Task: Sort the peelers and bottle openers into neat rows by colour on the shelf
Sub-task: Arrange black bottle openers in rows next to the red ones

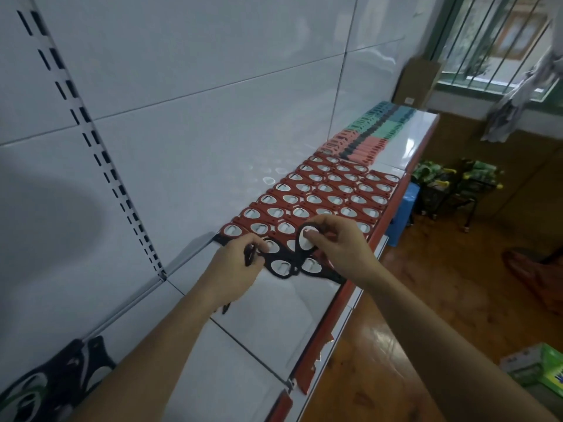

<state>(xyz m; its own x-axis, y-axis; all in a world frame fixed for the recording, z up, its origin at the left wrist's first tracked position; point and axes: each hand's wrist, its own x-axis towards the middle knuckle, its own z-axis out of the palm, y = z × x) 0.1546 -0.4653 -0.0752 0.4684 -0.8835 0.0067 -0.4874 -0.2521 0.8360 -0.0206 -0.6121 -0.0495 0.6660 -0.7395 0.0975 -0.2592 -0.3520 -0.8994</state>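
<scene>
While the red bottle openers (pixel 323 190) fill the shelf (pixel 274 315) in close rows, the black row is only begun at their near edge, directly under both hands. The right hand (pixel 338 245) pinches a black bottle opener (pixel 306 240) by its oval metal head. Its fingers (pixel 316 236) are curled narrow around the head, which is raised, and the handle slants down toward the laid black openers (pixel 281 266). The free slot seems to lie just below that hand, toward the shelf's front edge, so the right hand looks nearer to fill it. The left hand (pixel 234 263), beside it toward the back panel, grips a second black opener (pixel 250 256), fingers closed tight; I cannot tell its long axis. A pile of black openers (pixel 51 382) waits at the near left, well apart. The peelers (pixel 368 138) lie in colour rows at the far end.
</scene>
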